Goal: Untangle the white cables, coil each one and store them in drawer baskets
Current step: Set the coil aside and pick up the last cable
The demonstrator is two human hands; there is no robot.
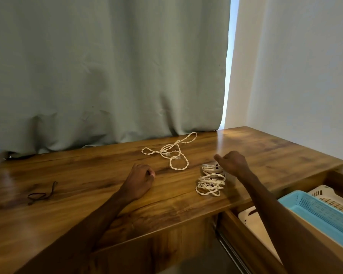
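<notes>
As I look down through the head camera, a brown wood-grain desk top fills the lower part of my view, with a pale green fabric curtain hanging behind its far edge and a white wall to the right. The left hand rests on the desk near the middle, its fingers curled in toward the palm in a loose fist, and I see nothing held in it. The right hand sits further right and a little further back, knuckles up, thumb sticking out to the left. Its fingers bend down at the top end of a wound bundle of white twisted cable that lies on the desk. The fingertips are hidden behind the hand, so I cannot tell whether they pinch the bundle or only touch it. A second white twisted cable lies loose in open loops near the back of the desk, beyond and between the two hands, apart from both. Well off to the left on the desk is a thin dark strap bent into a small loop. At the right, the wooden drawer under the desk stands pulled out. In it I can see a light blue perforated plastic basket, a white slotted plastic basket just behind it, and part of another white basket under my right forearm.
</notes>
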